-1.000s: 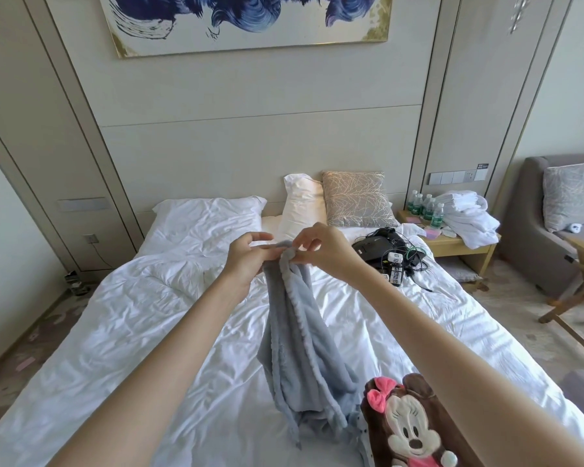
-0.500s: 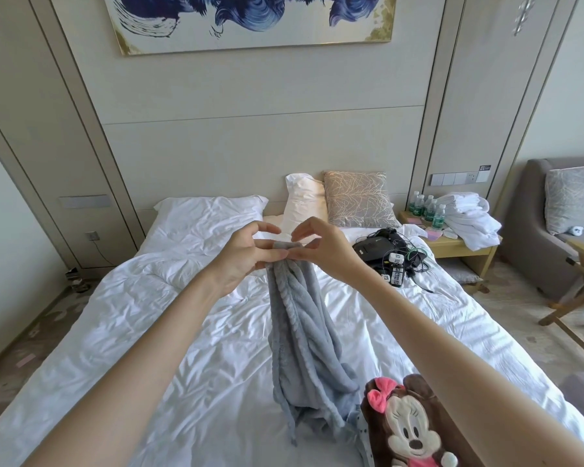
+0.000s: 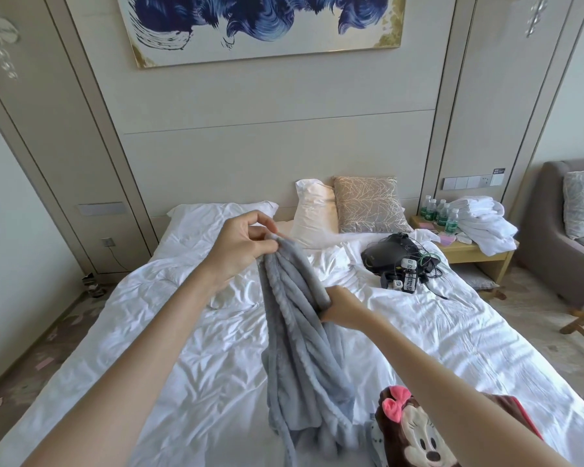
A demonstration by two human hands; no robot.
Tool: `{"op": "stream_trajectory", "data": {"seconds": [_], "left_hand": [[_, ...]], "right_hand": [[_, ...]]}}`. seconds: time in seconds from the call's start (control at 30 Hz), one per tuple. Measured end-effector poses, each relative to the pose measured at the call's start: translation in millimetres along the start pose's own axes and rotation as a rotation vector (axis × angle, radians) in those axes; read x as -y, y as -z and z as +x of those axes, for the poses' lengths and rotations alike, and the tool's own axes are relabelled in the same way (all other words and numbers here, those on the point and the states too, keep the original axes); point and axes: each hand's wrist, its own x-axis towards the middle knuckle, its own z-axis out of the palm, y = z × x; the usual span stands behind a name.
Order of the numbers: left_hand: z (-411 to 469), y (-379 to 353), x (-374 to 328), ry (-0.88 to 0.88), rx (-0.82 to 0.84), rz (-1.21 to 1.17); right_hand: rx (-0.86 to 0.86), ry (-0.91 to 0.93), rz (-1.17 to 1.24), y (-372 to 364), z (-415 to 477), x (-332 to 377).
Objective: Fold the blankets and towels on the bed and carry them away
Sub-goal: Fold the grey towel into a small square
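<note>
While the left hand (image 3: 241,246) pinches the top edge of the grey blanket (image 3: 299,335) between thumb and forefinger, its other fingers (image 3: 262,220) curled loosely above, the right hand (image 3: 343,306) is closed around the bunched cloth lower down, on the side away from the left arm. From the pinch the blanket hangs as a narrow gathered column, its long axis running nearly straight down, top end at the left fingers and its tail pooling on the white bed (image 3: 149,332) below both hands. Judging by this, the step in hand is finding an edge to open the blanket out before folding; next, the right hand probably needs to slide along the hem to a second corner and spread the cloth wide. Just beyond the pooled tail, under the right forearm, lies a cartoon-mouse blanket (image 3: 415,436), not yet folded
</note>
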Motion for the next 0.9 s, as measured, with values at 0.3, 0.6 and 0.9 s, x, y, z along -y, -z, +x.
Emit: {"op": "stream_trajectory", "data": {"seconds": [0.3, 0.6, 0.9], "left_hand": [[2, 27, 16, -0.053, -0.433, -0.019], [-7, 12, 58, 0.079, -0.303, 0.361], [-27, 13, 79, 0.250, 0.226, 0.654]], "right_hand": [[-0.050, -0.187, -0.051, -26, -10, -66], [-0.225, 0.071, 0.113, 34, -6, 0], [-0.223, 0.050, -0.404, 71, -8, 23]]}}
